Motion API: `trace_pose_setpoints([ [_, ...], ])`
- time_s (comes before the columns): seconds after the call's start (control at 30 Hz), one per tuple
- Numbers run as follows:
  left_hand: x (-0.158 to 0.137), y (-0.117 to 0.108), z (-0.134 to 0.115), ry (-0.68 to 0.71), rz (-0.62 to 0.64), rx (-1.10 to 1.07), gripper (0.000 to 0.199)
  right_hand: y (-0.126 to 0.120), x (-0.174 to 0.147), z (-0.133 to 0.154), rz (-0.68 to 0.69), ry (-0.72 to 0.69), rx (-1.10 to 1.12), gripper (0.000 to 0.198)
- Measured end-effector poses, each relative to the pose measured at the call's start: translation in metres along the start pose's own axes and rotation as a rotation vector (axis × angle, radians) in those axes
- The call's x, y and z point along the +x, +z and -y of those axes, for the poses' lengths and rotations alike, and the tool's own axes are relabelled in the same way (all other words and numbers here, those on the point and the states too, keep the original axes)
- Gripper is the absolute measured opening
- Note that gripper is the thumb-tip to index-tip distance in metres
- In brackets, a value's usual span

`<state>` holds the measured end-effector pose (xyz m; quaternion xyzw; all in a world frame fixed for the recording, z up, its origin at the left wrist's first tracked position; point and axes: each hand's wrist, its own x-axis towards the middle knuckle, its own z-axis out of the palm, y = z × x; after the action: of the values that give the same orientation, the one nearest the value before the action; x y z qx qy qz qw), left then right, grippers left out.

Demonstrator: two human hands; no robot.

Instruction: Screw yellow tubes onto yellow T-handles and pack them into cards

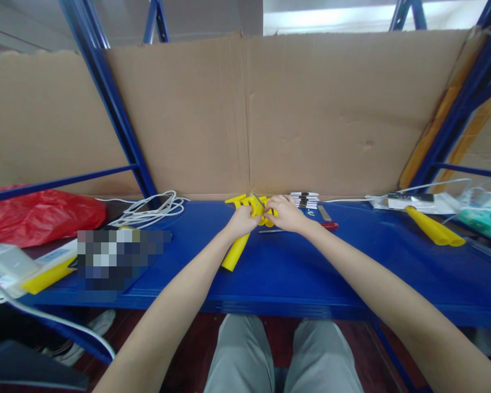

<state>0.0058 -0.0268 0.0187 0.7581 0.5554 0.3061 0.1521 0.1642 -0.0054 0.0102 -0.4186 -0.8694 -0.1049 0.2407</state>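
Note:
My left hand is closed around a yellow plastic tool, whose tubular handle slants down toward me. A grey, blade-like edge shows at its upper end. Close beside it, my right hand has its fingers pinched near the tool's head; what they hold is too small to make out. More yellow T-shaped pieces lie behind and between the hands. Under my right hand lies a screwdriver with a red handle, its shaft pointing left. Small shiny bits are scattered just right of that hand.
A stack of white packs with dark bands and a grey flat strip lie at the back. White cable and a red bag are on the left. Yellow tubes lie right. Cardboard walls the blue table.

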Motion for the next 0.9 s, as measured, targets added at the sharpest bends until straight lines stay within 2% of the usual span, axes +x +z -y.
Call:
trace_pose_setpoints([
  [0.33, -0.004, 0.001, -0.004, 0.066, 0.005, 0.02, 0.025, 0.012, -0.007, -0.002, -0.164, 0.015, 0.134, 0.009],
  [0.5, -0.003, 0.003, -0.003, 0.079, 0.001, 0.044, 0.023, 0.015, -0.005, -0.007, -0.173, 0.028, 0.213, 0.006],
  [0.67, -0.001, 0.004, -0.001, 0.045, -0.019, 0.111, 0.02, 0.012, -0.006, -0.009, -0.162, -0.021, 0.191, 0.005],
  [0.8, 0.002, 0.002, 0.005, -0.05, -0.057, 0.106, 0.015, 0.0, -0.002, -0.031, -0.187, -0.047, 0.153, 0.007],
  [0.9, 0.004, 0.0, 0.009, -0.109, -0.062, 0.099, 0.016, -0.012, 0.0, -0.066, -0.172, 0.094, 0.07, 0.009],
])
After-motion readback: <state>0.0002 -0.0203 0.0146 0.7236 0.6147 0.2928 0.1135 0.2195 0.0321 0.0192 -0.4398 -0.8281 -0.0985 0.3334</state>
